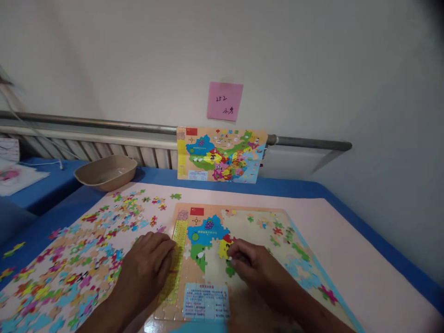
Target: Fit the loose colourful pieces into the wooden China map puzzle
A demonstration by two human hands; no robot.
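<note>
A partly assembled map jigsaw puzzle (196, 296) lies on the table, its left side joined and much of its right side bare backing. My right hand (255, 261) is over the middle, its fingers pinched at a jigsaw piece beside the joined yellow pieces (224, 249). A green piece (230, 269) shows just under those fingertips. By the puzzle's left edge rests my left hand (147, 261), fingers curled together; whatever is inside them, if anything, is hidden. Many loose jigsaw pieces (83, 277) are spread left of that hand.
A printed reference map (222, 155) leans upright against the wall pipe (308, 142), below a pink note (225, 101). An oval beige basin (106, 173) stands at the back left. Several loose pieces, one of them magenta (328, 293), lie on the puzzle's right side.
</note>
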